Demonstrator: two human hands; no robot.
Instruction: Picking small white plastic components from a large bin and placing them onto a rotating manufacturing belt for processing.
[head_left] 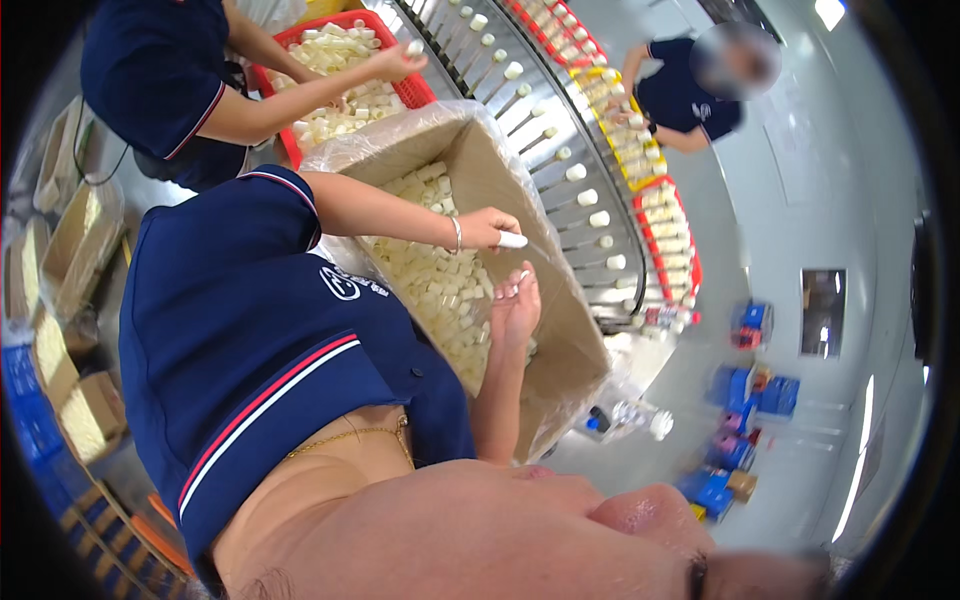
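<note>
My left hand point(488, 228), with a bracelet at the wrist, is closed on a short white cylinder point(512, 240) that sticks out past the fingertips. Just below it, my right hand point(516, 298) is turned up with its fingers curled in. Whatever those fingers may hold is too small to make out. Both hands hover over a large carton point(555, 345) lined with clear plastic. Loose off-white cylinders point(440, 290) fill its bottom, many jumbled together.
Beyond the carton runs a curved line of metal rods tipped with white cylinders point(587, 198). Red and yellow trays point(640, 150) of similar pieces follow its far side. A co-worker point(160, 80) stands by a red basket point(415, 92); another person point(690, 90) works opposite. Bottles point(630, 418) lie near the carton.
</note>
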